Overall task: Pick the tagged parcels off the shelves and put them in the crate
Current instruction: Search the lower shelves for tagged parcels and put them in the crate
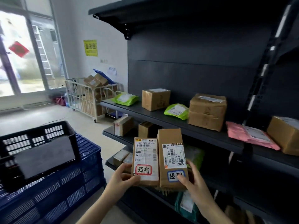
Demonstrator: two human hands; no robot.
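Both of my hands are bare, the left hand (121,177) and the right hand (192,180) alike, with slim fingers and smooth, rounded knuckles. My left forearm (97,207) shows from the picture's edge at about six o'clock, my right forearm (213,210) from about five o'clock. Both are uncovered along all of their visible length and narrow at the wrist. The view is too soft for me to tell anything about my nails.
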